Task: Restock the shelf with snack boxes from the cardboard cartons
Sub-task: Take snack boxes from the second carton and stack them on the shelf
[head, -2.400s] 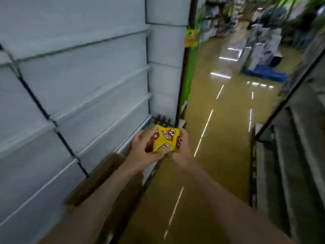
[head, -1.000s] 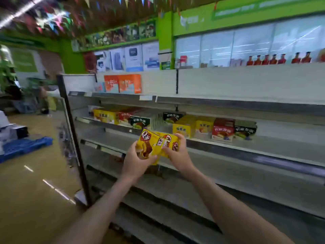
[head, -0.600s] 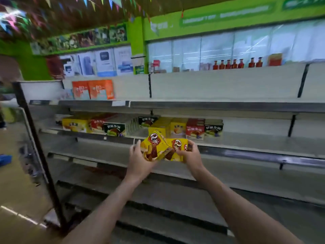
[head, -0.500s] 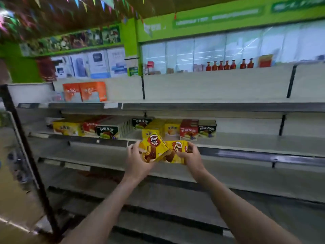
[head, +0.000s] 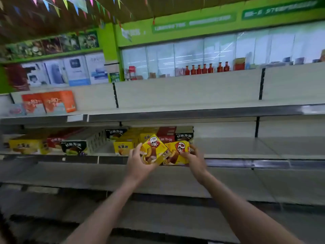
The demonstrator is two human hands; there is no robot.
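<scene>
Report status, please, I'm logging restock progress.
Left hand grips one yellow snack box, tilted. Right hand holds a second yellow box. Both at the shelf edge, not yet set down. Nothing blocking.

Two yellow snack boxes, as I viewed them at the shelf's front edge [head: 228,162]. The left box [head: 155,149] was tilted, one corner toward twelve o'clock, a chocolate-cake picture on its face. The right box [head: 180,153], touching it at three o'clock, stood nearly upright, a red roundel showing.
</scene>
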